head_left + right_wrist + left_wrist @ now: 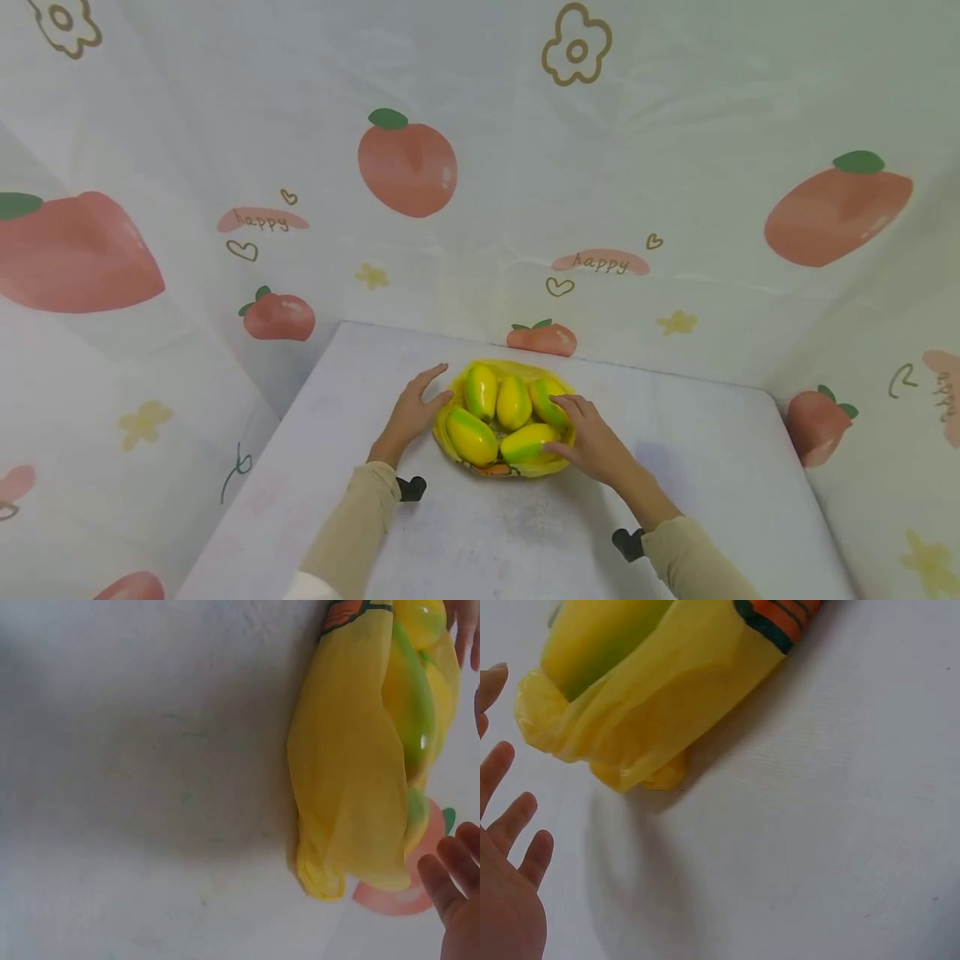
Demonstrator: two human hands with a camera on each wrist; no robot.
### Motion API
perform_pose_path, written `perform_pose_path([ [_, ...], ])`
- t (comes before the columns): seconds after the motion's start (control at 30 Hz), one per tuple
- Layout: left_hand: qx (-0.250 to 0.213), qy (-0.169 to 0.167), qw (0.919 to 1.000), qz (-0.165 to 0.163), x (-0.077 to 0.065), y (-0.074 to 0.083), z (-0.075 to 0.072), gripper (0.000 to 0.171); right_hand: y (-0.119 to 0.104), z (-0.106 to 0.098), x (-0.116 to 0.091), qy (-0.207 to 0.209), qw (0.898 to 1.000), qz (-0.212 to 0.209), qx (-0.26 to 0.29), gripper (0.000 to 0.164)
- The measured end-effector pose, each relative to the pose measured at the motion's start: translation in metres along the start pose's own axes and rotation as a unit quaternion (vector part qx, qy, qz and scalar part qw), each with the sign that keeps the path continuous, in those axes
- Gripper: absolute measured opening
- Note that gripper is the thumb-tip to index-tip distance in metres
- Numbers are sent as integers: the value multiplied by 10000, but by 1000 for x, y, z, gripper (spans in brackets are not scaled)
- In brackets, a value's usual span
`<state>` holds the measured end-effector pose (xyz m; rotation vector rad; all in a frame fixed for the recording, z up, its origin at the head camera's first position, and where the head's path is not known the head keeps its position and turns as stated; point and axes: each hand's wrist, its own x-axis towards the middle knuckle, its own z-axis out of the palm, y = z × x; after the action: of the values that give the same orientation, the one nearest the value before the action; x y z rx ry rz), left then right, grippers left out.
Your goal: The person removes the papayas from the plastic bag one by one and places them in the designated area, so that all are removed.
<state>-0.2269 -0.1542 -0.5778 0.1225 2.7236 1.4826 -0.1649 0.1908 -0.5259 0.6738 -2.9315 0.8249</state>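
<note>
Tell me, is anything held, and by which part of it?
Nothing is held: the left hand and right hand flank the yellow bag without gripping it.

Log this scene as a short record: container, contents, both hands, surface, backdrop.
Container: open yellow bag, orange print with dark lines
Contents: five yellow-green fruits
Left hand: beside the bag's left side, fingers apart
Right hand: at the bag's right side, contact unclear
Surface: whitish table
Backdrop: patterned pale sheet
</note>
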Motion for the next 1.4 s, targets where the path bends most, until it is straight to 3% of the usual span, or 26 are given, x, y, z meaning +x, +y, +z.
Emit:
perform_pose_path([
  [0.27, -530, -100, 9973, -489, -4, -5, 6, 55, -6, 11, 4, -262, 9992, 102, 301, 81],
  [0.6, -996, -283, 9930, -575, -10, -15, 10, 51, -11, 18, 5, -430, 9980, 155, 447, 82],
  [0.9, -1138, -529, 9876, -941, -10, -21, 8, 50, -16, 21, 7, -710, 9952, 414, 536, 83],
  [1.23, -1242, -452, 9850, -1113, -10, -22, 11, 50, -18, 29, 9, -816, 9952, 476, 243, 71],
  [1.4, -1395, -439, 9829, -1120, -10, -22, 12, 48, -16, 31, 9, -850, 9960, 290, -18, 63],
])
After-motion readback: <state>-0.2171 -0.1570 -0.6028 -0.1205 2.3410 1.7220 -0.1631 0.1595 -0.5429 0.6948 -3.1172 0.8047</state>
